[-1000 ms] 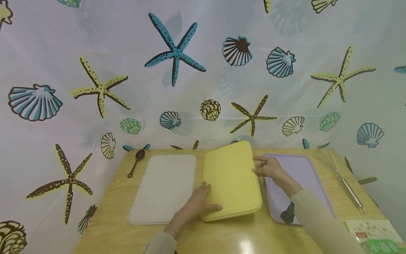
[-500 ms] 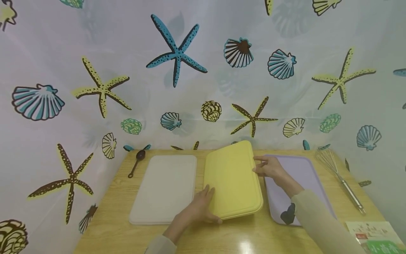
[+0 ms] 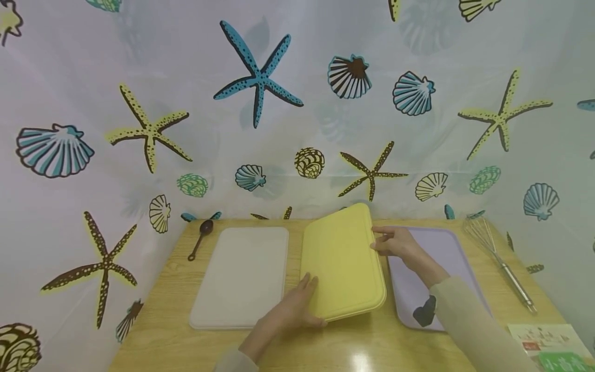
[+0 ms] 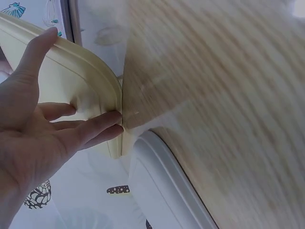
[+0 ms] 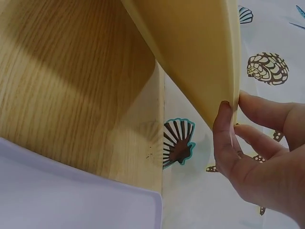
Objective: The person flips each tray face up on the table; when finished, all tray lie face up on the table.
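A yellow tray (image 3: 341, 258) leans above the table, its right side raised and its left side low, near the wood. My right hand (image 3: 395, 245) pinches the raised right edge; in the right wrist view the thumb and fingers (image 5: 223, 121) lie on both sides of the rim. My left hand (image 3: 293, 307) holds the near left corner, the thumb at the near edge and the fingers at the left edge. In the left wrist view those fingers (image 4: 97, 126) touch the tray's face and rim. A white tray (image 3: 244, 274) lies flat just left of this hand.
A purple tray (image 3: 429, 258) with a dark heart shape (image 3: 424, 311) lies under my right forearm. A whisk (image 3: 504, 268) is at the right, a dark spoon (image 3: 201, 238) far left. A printed packet (image 3: 548, 341) sits near right. A patterned curtain (image 3: 297, 119) backs the wooden table (image 3: 325, 346).
My left hand has slid off the yellow tray's face towards its near left corner, its thumb now at the near edge. The tray has shifted slightly right and up; my right hand keeps its pinch.
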### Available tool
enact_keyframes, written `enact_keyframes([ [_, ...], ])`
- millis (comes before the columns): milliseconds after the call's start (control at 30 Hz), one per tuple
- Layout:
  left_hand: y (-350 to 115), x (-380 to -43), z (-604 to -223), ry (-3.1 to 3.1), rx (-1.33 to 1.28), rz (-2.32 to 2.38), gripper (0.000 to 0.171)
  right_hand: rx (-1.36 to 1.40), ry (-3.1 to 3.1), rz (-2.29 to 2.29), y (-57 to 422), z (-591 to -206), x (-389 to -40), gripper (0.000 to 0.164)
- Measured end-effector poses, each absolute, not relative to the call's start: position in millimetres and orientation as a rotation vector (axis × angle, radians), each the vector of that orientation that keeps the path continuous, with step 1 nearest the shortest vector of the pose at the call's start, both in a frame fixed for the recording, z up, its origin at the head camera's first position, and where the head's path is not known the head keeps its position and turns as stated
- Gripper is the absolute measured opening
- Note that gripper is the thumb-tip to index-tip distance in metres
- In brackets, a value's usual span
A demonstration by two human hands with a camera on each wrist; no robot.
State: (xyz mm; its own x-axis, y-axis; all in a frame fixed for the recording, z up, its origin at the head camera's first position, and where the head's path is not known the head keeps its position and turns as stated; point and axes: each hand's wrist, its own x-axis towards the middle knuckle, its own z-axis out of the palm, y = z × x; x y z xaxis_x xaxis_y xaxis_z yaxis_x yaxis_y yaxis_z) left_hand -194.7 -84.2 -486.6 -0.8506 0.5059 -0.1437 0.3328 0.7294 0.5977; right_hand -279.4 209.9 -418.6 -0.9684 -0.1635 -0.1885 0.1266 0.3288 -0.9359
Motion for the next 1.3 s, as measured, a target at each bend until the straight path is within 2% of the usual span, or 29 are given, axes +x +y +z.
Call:
enact_keyframes([
  [667, -78, -181, -481, 2.632, 0.672, 0.952, 0.098, -0.171, 2.249, -1.734, 208, -387, -281, 0.055],
  [1300, -69, -181, -476, 2.598, 0.627, 1.045, 0.099, -0.199, 2.232, -1.777, 191, -364, -284, 0.056],
])
